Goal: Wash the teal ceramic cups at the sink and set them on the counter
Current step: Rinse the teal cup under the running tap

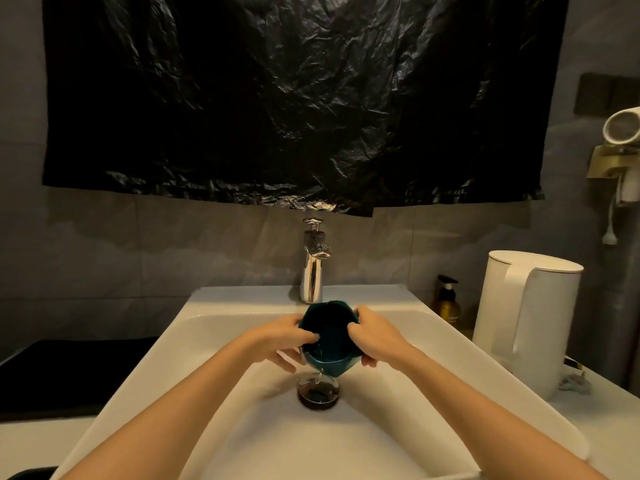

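The fingers [290, 362] of the left hand [277, 336] curl under and round the left wall of the teal cup [329, 344], with the thumb hooked over the rim and pressed against the inside. The right hand [377, 341] grips the opposite wall in the same way, thumb inside the rim and the other digits wrapped round the outside and beneath. The cup is held between both hands above the middle of the sink [346, 445], clear of the basin. It is tilted towards the near side, so its dark interior faces the camera. A thin stream of water [319, 374] falls from its near lip onto the dark round drain [318, 391] directly below. Both bare forearms reach in from the near edge, one on either side of the basin. At the far rim of the sink stands a chrome faucet [312, 271], just beyond the cup. To the right, on the white surface [609, 420], an amber pump bottle [447, 304] stands near the far wall. A tall white kettle [526, 320] stands nearer and further right, with its handle facing the sink. On the left of the sink lies a flat black mat or tray [69, 368]. A crinkled black plastic sheet [294, 98] hangs across the grey wall above the faucet. A white hair dryer [623, 128] sits in a wall holder at the far right edge.
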Tool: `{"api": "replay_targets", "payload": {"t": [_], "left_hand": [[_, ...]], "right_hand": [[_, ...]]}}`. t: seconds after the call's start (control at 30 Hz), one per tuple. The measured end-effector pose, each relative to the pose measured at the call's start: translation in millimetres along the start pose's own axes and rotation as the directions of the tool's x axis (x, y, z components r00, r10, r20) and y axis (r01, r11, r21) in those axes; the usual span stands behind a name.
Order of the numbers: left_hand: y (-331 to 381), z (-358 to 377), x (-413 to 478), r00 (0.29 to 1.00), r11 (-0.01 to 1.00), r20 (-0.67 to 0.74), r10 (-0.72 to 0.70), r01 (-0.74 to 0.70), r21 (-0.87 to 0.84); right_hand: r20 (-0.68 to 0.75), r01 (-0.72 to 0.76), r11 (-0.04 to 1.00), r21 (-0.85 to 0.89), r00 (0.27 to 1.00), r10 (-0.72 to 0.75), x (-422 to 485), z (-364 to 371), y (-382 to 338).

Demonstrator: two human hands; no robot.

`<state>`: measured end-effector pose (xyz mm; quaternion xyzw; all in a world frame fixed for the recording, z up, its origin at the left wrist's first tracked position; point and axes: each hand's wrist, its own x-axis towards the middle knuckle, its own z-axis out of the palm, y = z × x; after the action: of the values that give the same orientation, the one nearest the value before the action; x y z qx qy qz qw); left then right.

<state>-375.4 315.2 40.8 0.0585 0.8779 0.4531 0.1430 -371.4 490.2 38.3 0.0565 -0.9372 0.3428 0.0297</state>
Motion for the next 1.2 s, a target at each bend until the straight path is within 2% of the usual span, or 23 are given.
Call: {"api": "replay_targets", "payload": {"t": [0.1,0.17,0.27,0.4,0.5,0.63,0.67,0.73,0.8,1.0,1.13,1.2], "left_hand": [[3.4,1.2,1.1,0.991,0.991,-0.031,0.132,-0.132,-0.027],[5.0,1.8,2.4,0.975,0.975,-0.030,0.221,-0.222,-0.034],[3.5,7.1,5.1,0.905,0.908,-0.110,0.412,-0.397,0.135],[2.1,9.2,6.7,0.704,0.748,-0.270,0.657,-0.565,0.348],[8.6,7.6,2.3,0.479,0.586,-0.340,0.809,-0.605,0.539],[17.4,5.5,-7.4,0.176,0.330,-0.280,0.944,-0.540,0.775],[19.6,4.0,-9.7,0.125,0.291,-0.266,0.956,-0.522,0.801],[23.2,1.3,-12.9,0.049,0.242,-0.250,0.967,-0.479,0.844],[24.5,0.4,-14.8,0.020,0.226,-0.243,0.970,-0.451,0.864],[21.2,1.6,-12.7,0.067,0.224,-0.221,0.973,-0.502,0.836],[14.9,1.7,-6.4,0.165,0.290,-0.238,0.957,-0.553,0.781],[12.3,1.5,-4.0,0.176,0.296,-0.238,0.955,-0.569,0.767]], "right_hand": [[-0.153,0.119,0.990,-0.072,0.980,-0.129,-3.2,-9.1,8.8],[-0.202,0.215,0.972,-0.092,0.952,-0.229,-5.1,-14.7,11.4],[-0.245,0.326,0.935,-0.137,0.904,-0.351,-6.6,-19.0,15.0],[-0.339,0.451,0.865,-0.220,0.796,-0.501,-6.3,-22.9,22.6],[-0.454,0.561,0.769,-0.306,0.625,-0.636,-4.3,-26.8,26.1],[-0.554,0.674,0.629,-0.389,0.374,-0.744,1.0,-32.5,24.3],[-0.576,0.694,0.601,-0.397,0.321,-0.752,1.9,-34.0,23.2],[-0.606,0.723,0.566,-0.397,0.257,-0.753,2.2,-35.7,21.4],[-0.618,0.736,0.554,-0.388,0.238,-0.749,1.3,-34.8,21.1],[-0.581,0.735,0.552,-0.393,0.267,-0.769,1.1,-33.6,23.7],[-0.538,0.682,0.611,-0.402,0.365,-0.760,1.0,-27.2,26.0],[-0.521,0.677,0.600,-0.426,0.359,-0.775,2.4,-25.4,26.9]]}}
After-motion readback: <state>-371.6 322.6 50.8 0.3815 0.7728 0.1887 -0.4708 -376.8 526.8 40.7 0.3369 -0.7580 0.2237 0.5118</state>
